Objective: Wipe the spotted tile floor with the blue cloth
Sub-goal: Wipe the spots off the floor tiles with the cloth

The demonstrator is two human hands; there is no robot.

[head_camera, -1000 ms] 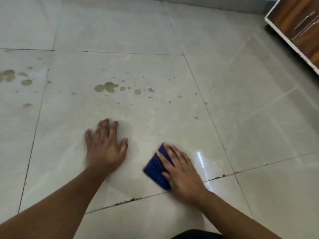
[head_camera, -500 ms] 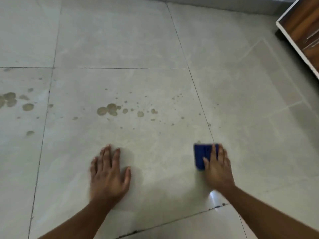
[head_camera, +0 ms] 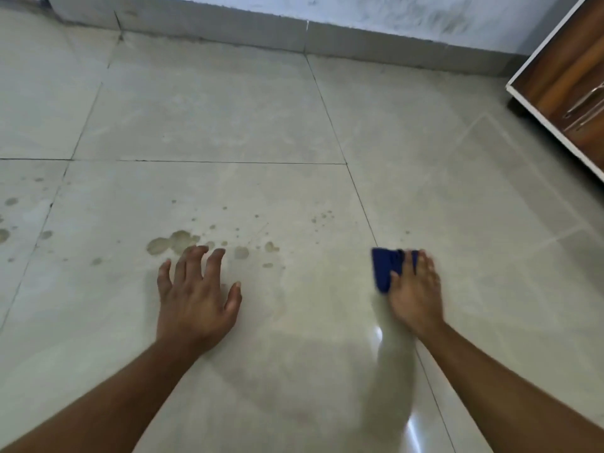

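Note:
The pale tile floor (head_camera: 228,125) carries brownish spots (head_camera: 170,241) across the middle tile, with smaller specks (head_camera: 322,215) further right. My right hand (head_camera: 416,294) presses flat on a folded blue cloth (head_camera: 385,268), which lies on the floor close to a grout line; most of the cloth shows to the left of my fingers. My left hand (head_camera: 196,295) rests on the tile with fingers spread, its fingertips at the near edge of the largest spots. It holds nothing.
A grey skirting and wall (head_camera: 294,34) run along the back. A wooden cabinet with white edging and metal handles (head_camera: 568,83) stands at the right. More spots (head_camera: 9,217) mark the tile at far left.
My right hand has slid the cloth from near my body rightward and away, up to the grout line. The view has tilted up, bringing the wall into sight. My left hand stays planted.

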